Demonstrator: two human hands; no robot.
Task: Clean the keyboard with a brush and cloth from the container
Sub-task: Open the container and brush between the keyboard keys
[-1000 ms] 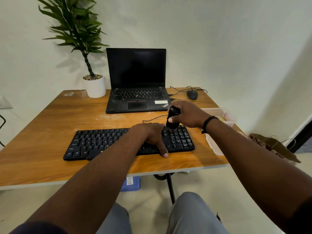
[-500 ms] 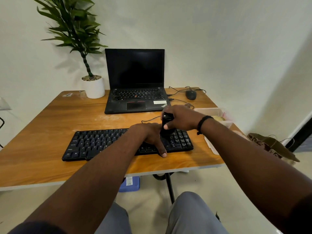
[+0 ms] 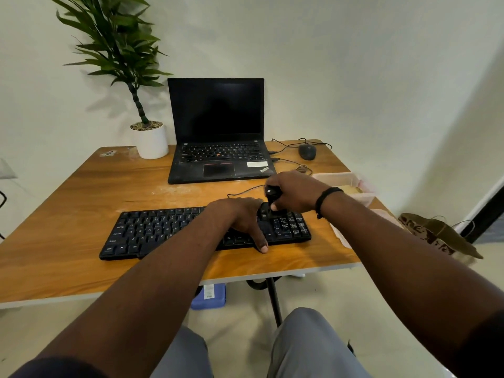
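Brushing step: right hand (image 3: 296,192) grips the brush (image 3: 272,199) on the keyboard (image 3: 163,230) near the desk's (image 3: 68,203) right edge, left hand (image 3: 242,218) flat steadying; next, sweep leftward.

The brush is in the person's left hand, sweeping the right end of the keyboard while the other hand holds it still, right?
Not quite: the head view shows the brush in the right hand. The left hand steadies the keyboard.
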